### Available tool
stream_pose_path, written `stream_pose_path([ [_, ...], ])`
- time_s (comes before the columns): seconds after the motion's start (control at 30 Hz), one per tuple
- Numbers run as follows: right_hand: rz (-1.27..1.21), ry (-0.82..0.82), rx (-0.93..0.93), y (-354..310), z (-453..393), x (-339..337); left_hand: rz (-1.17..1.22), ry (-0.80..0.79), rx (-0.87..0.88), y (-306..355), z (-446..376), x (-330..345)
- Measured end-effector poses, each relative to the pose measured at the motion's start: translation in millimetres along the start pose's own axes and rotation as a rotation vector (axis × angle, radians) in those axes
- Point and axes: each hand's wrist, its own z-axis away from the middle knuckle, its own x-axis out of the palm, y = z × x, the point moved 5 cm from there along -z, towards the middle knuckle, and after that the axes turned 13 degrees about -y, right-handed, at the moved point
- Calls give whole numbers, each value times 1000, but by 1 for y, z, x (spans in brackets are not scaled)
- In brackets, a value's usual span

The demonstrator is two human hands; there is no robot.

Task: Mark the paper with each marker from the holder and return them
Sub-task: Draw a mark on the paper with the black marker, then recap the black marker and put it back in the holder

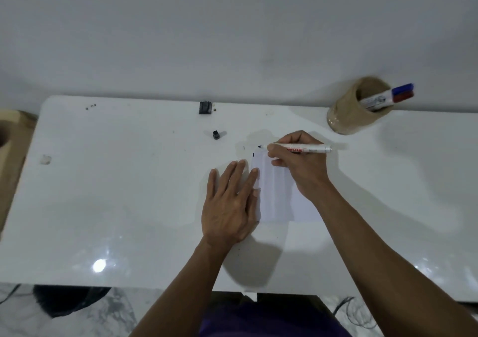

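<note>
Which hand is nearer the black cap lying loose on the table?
Left. The left hand lies flat on the paper's left edge, fingertips just below and right of the black cap. The right hand, holding the marker, sits farther right.

So on my feed the paper sits on the table, right of center. The left hand lies flat on its left edge, the right hand over its far end with a marker. The holder with two markers is by the back edge, far right; a cap sits left of the paper.
</note>
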Motion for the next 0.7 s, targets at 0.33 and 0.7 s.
stream_pose_path([
  [0.33, -288, 63, 4, -23, 31, -1, 258, 175, -267, -33, -32, -55],
  [0.7, -273, 121, 4, -30, 28, 2, 290, -37, -352, -65, -91, -70],
])
